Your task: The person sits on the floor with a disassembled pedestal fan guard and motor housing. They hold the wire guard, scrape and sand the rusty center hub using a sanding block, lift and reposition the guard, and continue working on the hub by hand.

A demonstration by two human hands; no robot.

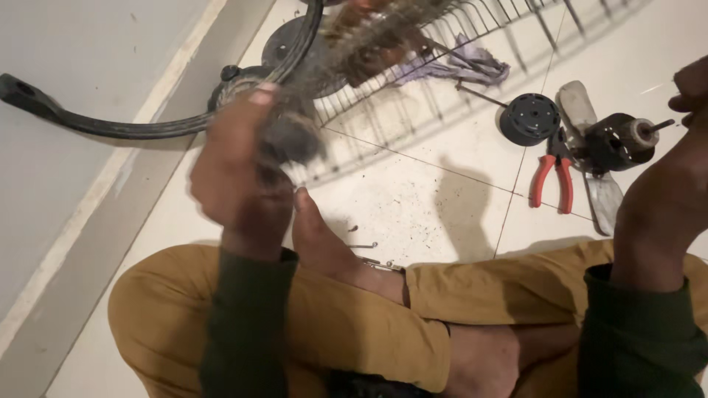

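Observation:
I sit cross-legged on a tiled floor in mustard trousers. My left hand [240, 173] is blurred and closed around the hub of a wire fan guard [413, 44], which it holds up over the floor. Only the wrist and curled fingers of my right hand [682, 140] show at the right edge, raised near the guard's far side; what it holds is out of frame. Behind the left hand lies the fan's black motor housing [243, 77].
Red-handled pliers [553, 180] lie on the tile beside a black round cap [529, 118], a small motor with a shaft [619, 140] and a pale fan blade [590, 147]. A black curved stand leg [88, 118] stretches left. A purple rag [464, 66] lies under the guard. Screws [369, 254] sit by my foot.

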